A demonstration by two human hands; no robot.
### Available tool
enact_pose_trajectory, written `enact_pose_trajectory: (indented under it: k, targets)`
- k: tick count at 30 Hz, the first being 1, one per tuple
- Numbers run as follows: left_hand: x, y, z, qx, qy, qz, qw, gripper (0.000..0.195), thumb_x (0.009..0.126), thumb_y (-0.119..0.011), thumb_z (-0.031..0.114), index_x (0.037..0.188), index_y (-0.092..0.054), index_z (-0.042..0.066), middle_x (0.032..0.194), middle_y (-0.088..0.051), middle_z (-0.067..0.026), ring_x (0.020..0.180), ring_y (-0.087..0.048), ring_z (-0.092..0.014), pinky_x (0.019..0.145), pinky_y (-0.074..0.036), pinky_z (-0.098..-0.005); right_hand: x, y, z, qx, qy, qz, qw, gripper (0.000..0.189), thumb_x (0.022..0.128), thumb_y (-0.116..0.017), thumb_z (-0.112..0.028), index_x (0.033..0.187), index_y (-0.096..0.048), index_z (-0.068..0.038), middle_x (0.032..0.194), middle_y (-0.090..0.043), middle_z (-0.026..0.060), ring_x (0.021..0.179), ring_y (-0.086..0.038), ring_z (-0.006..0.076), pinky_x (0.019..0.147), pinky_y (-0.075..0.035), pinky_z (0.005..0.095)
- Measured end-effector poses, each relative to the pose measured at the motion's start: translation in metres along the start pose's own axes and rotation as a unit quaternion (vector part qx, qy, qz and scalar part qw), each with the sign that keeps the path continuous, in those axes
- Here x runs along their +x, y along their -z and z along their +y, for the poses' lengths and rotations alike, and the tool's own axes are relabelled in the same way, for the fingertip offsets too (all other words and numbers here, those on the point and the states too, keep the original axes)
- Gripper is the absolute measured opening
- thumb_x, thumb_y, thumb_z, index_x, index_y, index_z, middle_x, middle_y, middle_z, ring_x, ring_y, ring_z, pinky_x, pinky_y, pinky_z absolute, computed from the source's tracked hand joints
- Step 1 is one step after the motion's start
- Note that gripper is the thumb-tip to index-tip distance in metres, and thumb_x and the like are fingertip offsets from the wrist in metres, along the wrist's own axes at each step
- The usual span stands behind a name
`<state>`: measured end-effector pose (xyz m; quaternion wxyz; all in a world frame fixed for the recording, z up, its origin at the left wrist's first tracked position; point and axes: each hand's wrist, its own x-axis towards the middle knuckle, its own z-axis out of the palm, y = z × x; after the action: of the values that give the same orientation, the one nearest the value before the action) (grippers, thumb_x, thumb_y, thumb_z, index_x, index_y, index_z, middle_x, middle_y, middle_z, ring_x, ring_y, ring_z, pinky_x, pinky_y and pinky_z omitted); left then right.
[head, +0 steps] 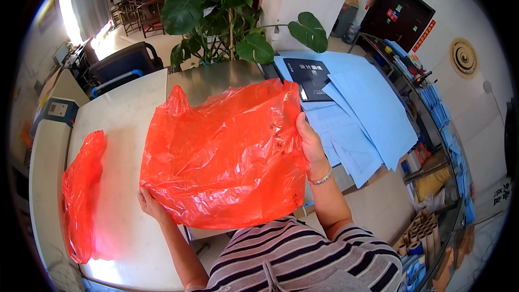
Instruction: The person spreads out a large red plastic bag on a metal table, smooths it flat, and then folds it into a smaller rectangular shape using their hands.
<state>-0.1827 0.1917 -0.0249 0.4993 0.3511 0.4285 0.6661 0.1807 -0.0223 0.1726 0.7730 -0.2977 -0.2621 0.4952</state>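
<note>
A thin red plastic bag is spread wide in front of my body, wrinkled and shiny, with small dark print near its right side. My left hand pinches its lower left edge; the fingertips are partly behind the plastic. On the other side, my right hand grips the bag's right edge, thumb in front and the other fingers hidden behind it. A second red plastic bag lies crumpled on the pale tabletop, apart from my left hand.
Blue paper sheets and a dark folder bearing writing lie to the right. A potted plant rises beyond the table. A dark chair stands at far left. Cardboard tubes and a loaded shelf stand right.
</note>
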Motion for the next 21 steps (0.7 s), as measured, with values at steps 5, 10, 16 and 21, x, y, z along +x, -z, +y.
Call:
enact_pose_trajectory:
  k: [5,10,16,21]
  targets:
    - [0.004,0.005,-0.005,0.005,-0.001,-0.002,1.0,0.029,0.108,-0.057,0.032,0.111,-0.064,0.003,0.106,-0.069,-0.0071,0.089,-0.067,-0.016,0.078,-0.058,-0.0301,0.001,-0.001,0.0,-0.006,-0.001,0.004,1.0,0.057,0.11,-0.043,-0.045,0.15,-0.043,-0.003,0.141,-0.06,0.0106,0.123,-0.063,0.0208,0.102,-0.054,0.0372]
    - [0.002,0.002,-0.001,0.004,0.002,0.0,1.0,0.029,0.108,-0.057,0.032,0.11,-0.063,0.004,0.106,-0.069,-0.007,0.089,-0.068,-0.016,0.077,-0.058,-0.0305,0.001,0.003,0.001,-0.048,0.012,0.004,0.999,0.058,0.11,-0.041,-0.046,0.15,-0.042,-0.003,0.143,-0.058,0.0102,0.123,-0.063,0.0189,0.101,-0.054,0.0359]
    - [-0.002,-0.008,0.007,-0.002,0.019,0.008,1.0,0.029,0.109,-0.055,0.031,0.109,-0.062,0.003,0.105,-0.068,-0.0075,0.089,-0.067,-0.016,0.078,-0.057,-0.0305,-0.006,0.005,0.001,-0.138,0.044,0.023,0.989,0.061,0.11,-0.04,-0.048,0.15,-0.042,-0.002,0.144,-0.057,0.0112,0.123,-0.062,0.0182,0.102,-0.054,0.0345]
    - [-0.006,-0.014,0.011,-0.013,0.022,0.004,1.0,0.029,0.109,-0.055,0.03,0.11,-0.062,0.003,0.105,-0.069,-0.0078,0.089,-0.068,-0.016,0.077,-0.058,-0.0308,-0.009,0.014,0.0,-0.12,0.041,-0.016,0.992,0.071,0.107,-0.043,-0.054,0.15,-0.041,0.003,0.147,-0.055,0.0119,0.129,-0.057,0.0195,0.107,-0.049,0.0357]
